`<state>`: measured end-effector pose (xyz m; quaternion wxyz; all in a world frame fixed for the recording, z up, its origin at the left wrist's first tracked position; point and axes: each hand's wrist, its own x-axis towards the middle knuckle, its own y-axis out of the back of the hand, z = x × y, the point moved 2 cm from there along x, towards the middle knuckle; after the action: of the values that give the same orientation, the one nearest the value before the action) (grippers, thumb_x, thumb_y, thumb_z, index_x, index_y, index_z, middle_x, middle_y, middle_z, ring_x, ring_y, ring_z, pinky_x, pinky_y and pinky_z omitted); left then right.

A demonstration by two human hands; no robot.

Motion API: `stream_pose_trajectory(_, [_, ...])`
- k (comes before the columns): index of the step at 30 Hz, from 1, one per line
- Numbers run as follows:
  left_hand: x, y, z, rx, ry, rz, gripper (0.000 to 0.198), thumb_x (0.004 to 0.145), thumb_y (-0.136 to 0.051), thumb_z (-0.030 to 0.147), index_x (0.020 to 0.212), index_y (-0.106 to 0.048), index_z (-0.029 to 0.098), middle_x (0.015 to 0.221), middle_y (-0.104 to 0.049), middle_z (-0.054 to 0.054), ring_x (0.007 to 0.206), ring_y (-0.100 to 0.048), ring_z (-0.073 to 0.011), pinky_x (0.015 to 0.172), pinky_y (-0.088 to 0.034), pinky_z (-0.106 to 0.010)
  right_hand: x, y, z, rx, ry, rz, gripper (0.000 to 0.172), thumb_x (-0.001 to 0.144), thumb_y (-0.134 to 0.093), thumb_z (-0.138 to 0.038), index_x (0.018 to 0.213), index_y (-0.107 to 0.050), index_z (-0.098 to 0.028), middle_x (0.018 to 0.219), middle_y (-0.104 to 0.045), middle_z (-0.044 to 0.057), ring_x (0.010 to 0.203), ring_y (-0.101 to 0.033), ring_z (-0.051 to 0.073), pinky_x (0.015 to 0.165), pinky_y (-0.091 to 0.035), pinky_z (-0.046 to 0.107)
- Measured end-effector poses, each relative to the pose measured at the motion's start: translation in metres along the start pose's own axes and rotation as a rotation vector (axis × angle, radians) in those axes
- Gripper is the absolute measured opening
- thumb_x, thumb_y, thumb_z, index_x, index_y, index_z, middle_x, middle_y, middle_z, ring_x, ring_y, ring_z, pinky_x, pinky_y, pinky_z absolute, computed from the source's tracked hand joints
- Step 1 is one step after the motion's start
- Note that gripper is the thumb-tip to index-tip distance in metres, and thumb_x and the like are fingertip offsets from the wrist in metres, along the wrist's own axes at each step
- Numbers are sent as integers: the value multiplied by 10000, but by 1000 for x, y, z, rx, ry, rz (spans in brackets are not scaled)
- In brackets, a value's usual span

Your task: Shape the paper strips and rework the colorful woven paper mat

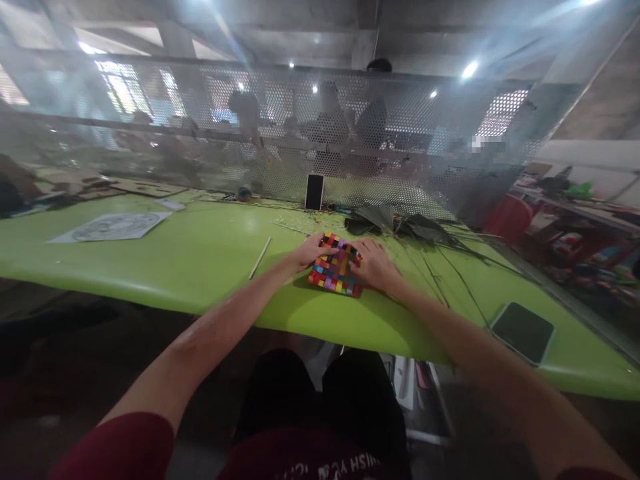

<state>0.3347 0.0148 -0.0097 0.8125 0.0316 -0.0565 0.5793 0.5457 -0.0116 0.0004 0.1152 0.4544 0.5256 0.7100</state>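
Here are my left fingers (315, 243), nearly closed on the left edge of the checked square (333, 283), thumb over its face. My right fingers (369, 249) bend over its right side, so the square sits between both, probably to steady it above or on the tabletop (210, 233); I can't tell which. Left of my fingers lies a stick (260, 258), clear of my grip. Beyond them, a phone (314, 192) stands upright, likely propped; well right, a tablet (523, 332) lies out of the way.
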Motion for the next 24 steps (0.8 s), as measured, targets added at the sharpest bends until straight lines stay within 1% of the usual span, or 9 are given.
stream_pose_trajectory(3, [0,2,0,28,-4,-23,391,700,-899,244,936,-612,123,897,-703,-53,746,-669,-143,741,-582,-313,2,3,-1,39,-27,16,371,937,-559,-221,1289,-638,-133,1215,-675,178,1154,-603,330,1020,-461,497])
stream_pose_trajectory(6, [0,3,-1,24,9,-97,406,670,-917,251,923,-632,111,885,-716,-61,757,-678,-153,764,-585,-323,4,9,3,251,1,46,385,918,-649,-334,1270,-664,-180,1257,-671,154,1194,-605,316,1047,-475,484])
stream_pose_trajectory(8, [1,4,-2,-26,18,-140,460,665,-915,238,1016,-642,119,915,-732,-69,778,-699,-170,791,-593,-349,4,12,8,432,21,27,466,851,-747,-429,1257,-689,-209,1255,-681,127,1161,-632,306,1009,-515,454])
stream_pose_trajectory(9, [1,5,-2,-50,23,-157,523,664,-912,219,1099,-636,131,938,-740,-75,792,-711,-180,801,-596,-361,3,12,11,519,6,4,478,827,-770,-450,1238,-708,-216,1228,-696,116,1100,-660,292,956,-545,431])
stream_pose_trajectory(12, [3,7,-4,-77,44,-191,738,657,-897,154,1317,-567,163,1005,-754,-99,823,-733,-196,815,-598,-368,2,9,20,699,-93,-67,393,812,-776,-406,1155,-760,-217,1087,-741,85,870,-695,225,792,-582,366])
stream_pose_trajectory(14, [4,9,-6,-71,52,-210,741,658,-892,144,1325,-571,155,1036,-755,-115,829,-735,-194,825,-597,-366,2,3,23,757,-140,-106,350,785,-784,-346,1107,-772,-209,1002,-753,69,818,-688,206,780,-578,353])
stream_pose_trajectory(16, [5,10,-7,-65,47,-232,702,658,-893,149,1294,-596,146,1058,-755,-123,835,-736,-193,845,-595,-374,2,-2,24,792,-182,-128,320,754,-795,-309,1055,-767,-203,938,-755,56,825,-689,210,796,-575,352])
stream_pose_trajectory(21, [3,13,-5,-62,20,-246,729,659,-903,188,1318,-590,171,1120,-746,-128,858,-738,-193,834,-599,-367,5,-4,20,860,-279,-113,267,682,-830,-307,894,-714,-194,882,-743,48,810,-689,210,796,-576,350])
stream_pose_trajectory(24, [0,13,-2,3,24,-279,718,662,-908,221,1311,-605,176,1114,-747,-139,839,-740,-198,786,-607,-353,5,-2,20,909,-316,-127,296,657,-833,-305,902,-704,-200,822,-723,28,757,-678,198,756,-575,345])
